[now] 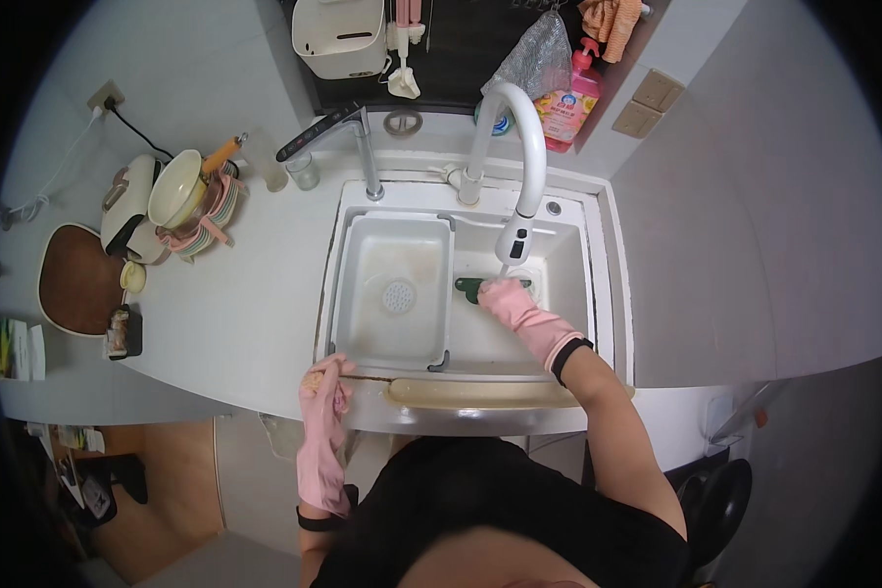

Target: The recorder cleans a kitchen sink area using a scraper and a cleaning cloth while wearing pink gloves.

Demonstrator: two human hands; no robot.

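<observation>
In a pink rubber glove, my right hand [506, 300] closes on a green object [470, 287] in the right basin [485, 342] of the white sink. What the object is cannot be told, as my fingers cover its middle. A thin stream of water falls onto that hand from the white faucet [516, 239] above it. My left hand [326, 400], gloved in pink too, is at the counter's front edge by the sink's near left corner. Its fingers are bent; a beige patch shows beside them, and I cannot tell whether it is something held.
A grey-white draining basket [393, 334] fills the sink's left side. A second, chrome tap [370, 165] rises behind it. Left on the counter are a glass [304, 175], a white pan [178, 189] and stacked dishes [217, 213]. A pink pump bottle [567, 110] stands behind the faucet.
</observation>
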